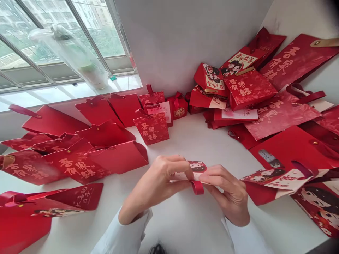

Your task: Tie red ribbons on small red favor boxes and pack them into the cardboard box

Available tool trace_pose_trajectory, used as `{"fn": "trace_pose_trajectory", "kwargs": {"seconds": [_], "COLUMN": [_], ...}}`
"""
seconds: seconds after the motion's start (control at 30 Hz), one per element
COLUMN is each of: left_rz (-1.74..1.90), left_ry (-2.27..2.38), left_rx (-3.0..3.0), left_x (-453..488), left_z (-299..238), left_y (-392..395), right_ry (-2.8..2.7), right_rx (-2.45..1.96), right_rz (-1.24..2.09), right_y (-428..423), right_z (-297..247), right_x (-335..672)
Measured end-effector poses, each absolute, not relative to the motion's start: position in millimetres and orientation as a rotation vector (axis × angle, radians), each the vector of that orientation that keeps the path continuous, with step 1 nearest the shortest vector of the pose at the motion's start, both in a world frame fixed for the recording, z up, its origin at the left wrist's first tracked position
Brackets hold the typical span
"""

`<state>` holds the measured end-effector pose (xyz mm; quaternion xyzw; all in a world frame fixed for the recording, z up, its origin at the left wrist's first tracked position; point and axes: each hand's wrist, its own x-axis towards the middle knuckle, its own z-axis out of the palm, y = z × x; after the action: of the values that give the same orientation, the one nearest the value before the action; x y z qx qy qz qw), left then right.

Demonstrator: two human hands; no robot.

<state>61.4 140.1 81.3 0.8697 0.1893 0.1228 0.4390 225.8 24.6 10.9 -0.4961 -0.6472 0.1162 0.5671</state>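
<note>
Between my hands is a small gift box point(198, 166), red and white, printed with a cartoon figure. A red ribbon loop point(198, 187) sticks out of its near side. My left hand point(169, 180) grips the box's left end, fingers bent over the top and thumb beneath. On the right end my right hand point(226, 192) pinches it near the ribbon, with the thumb below. The fingers cover much of the box. Just beyond stands a red box with gold characters point(152, 129) and a ribbon handle.
Several red gift bags point(116, 157) stand on the left of the white table point(182, 225). More red boxes point(251, 88) are heaped at the back right, and a cartoon-printed bag point(317, 204) lies at the right edge. A plastic-wrapped item point(79, 58) leans by the window.
</note>
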Motion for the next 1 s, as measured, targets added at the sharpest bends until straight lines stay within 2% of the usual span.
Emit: {"fn": "trace_pose_trajectory", "kwargs": {"seconds": [0.3,0.53,1.0], "left_rz": [0.087,0.172,0.077], "left_ry": [0.545,0.532,0.164], "left_rx": [2.281,2.272,2.075], "left_x": [50,49,51], "left_z": [82,84,82], "left_y": [144,135,152], "right_ry": [-1.552,-1.547,-1.543], "right_rx": [-1.029,-1.009,-1.019], "right_rz": [0.288,0.26,0.298], "right_y": [21,22,23], "right_z": [10,8,10], "right_x": [223,221,221]}}
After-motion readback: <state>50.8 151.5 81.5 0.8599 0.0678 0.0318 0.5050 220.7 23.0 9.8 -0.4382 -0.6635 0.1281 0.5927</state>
